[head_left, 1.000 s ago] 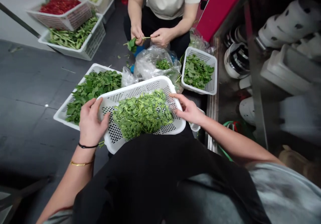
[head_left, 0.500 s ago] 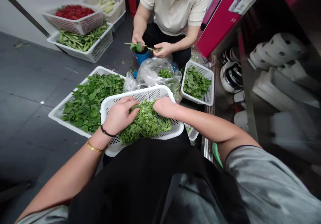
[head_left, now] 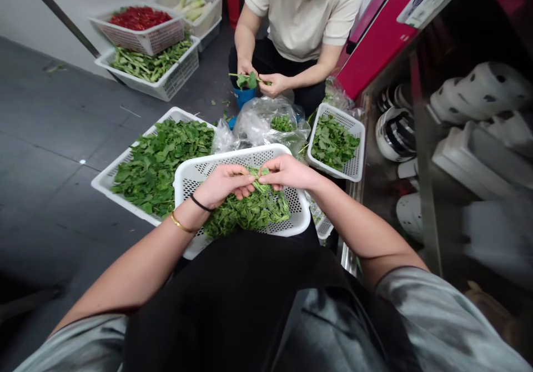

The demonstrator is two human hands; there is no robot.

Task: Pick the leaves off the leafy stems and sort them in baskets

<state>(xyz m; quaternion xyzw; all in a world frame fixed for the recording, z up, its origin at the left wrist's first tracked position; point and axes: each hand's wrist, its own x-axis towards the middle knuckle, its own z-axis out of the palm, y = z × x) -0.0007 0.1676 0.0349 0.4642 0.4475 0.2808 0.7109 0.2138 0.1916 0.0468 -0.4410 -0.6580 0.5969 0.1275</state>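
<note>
A white perforated basket (head_left: pixel 297 216) rests against my lap, with a heap of leafy greens (head_left: pixel 245 214) in it. Above the heap, my left hand (head_left: pixel 227 183) pinches a small green sprig (head_left: pixel 259 176) between thumb and fingers. My right hand (head_left: pixel 287 172) grips the same sprig from the other side, so the fingertips of both hands nearly meet. The fingers cover part of the sprig.
A larger basket of leaves (head_left: pixel 162 158) stands on the left, a smaller basket of leaves (head_left: pixel 336 141) on the right. Beyond lies a clear plastic bag (head_left: pixel 260 119). A co-worker (head_left: pixel 300 22) sits opposite, holding a leafy stem (head_left: pixel 246 80). Shelves with white containers (head_left: pixel 478 155) line the right.
My hands have come together above the heap and now hold a sprig between them. My right hand has risen out of the greens. The view has shifted slightly left.
</note>
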